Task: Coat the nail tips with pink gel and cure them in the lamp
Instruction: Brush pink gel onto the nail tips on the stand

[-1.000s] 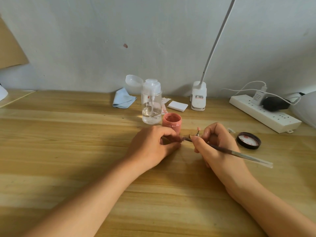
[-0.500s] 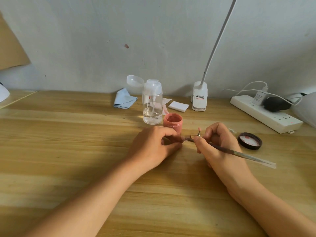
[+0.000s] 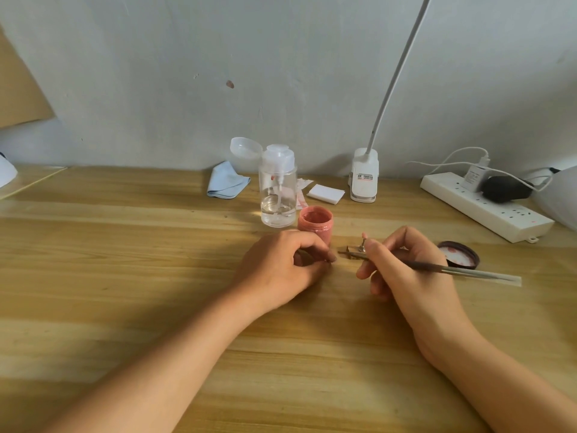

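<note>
Home nail desk (image 3: 125, 276), gel jar (image 3: 314, 225), power strip (image 3: 487, 207)

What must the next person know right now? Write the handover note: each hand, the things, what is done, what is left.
Left hand: fingers curled, fingertips beside the small metal holder; whether it pinches anything cannot be told.
Right hand: holds the brush, bristle end at the holder.
Pink gel jar: open, just behind the left hand. Its lid lies right of the right hand.
Done: jar opened; the nail tip on the holder looks pink.
Left: finish coating, then cure. The white shape at the far right edge may be the lamp.
</note>
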Tool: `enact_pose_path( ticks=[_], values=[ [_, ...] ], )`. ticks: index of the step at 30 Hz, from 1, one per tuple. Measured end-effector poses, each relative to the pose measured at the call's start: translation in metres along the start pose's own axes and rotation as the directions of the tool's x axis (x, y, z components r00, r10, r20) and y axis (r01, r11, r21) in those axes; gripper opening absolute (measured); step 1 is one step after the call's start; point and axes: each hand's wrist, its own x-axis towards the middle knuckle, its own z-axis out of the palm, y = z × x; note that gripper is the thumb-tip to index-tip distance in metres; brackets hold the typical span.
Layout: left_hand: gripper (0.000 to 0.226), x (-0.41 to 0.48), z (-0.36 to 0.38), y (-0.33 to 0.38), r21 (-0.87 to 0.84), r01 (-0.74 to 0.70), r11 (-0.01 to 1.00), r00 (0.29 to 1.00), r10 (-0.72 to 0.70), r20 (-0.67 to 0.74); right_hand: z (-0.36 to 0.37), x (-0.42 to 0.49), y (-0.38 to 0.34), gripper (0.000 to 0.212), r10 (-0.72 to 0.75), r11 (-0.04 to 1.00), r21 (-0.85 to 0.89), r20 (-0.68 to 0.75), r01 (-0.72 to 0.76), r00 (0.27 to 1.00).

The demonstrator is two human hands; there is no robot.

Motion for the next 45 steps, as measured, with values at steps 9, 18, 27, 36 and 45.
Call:
enact_pose_path(
  ticks=[9,18,27,36,45],
  values=[
    [0.023,-0.0001,-0.0002,0.0013,0.017,0.006,1.0,1.0,-0.005,-0.009,0.003,-0.0002,-0.0005,0.023,-0.006,0.995,-0.097,0.083,0.014,0.997],
    [0.021,0.0,0.0,0.0,0.026,0.0,1.0,1.0,0.0,-0.013,0.0047,-0.0011,-0.0024,0.023,-0.015,0.995,-0.096,0.076,0.022,0.997],
    [0.027,-0.001,-0.0003,0.0005,0.051,-0.042,0.998,0.999,0.042,-0.002,0.003,-0.0002,-0.0034,0.02,-0.009,0.998,-0.058,0.023,0.01,1.0],
    [0.011,-0.0006,0.0,-0.0015,0.092,-0.024,0.995,1.0,0.025,-0.014,0.005,-0.0011,-0.0069,0.019,0.019,0.982,-0.186,0.031,-0.012,0.999],
    [0.01,-0.0003,-0.0007,-0.0025,0.083,-0.027,0.996,1.0,0.028,-0.008,0.0049,-0.0021,-0.0086,0.019,0.009,0.986,-0.167,0.023,-0.005,1.0]
  ],
)
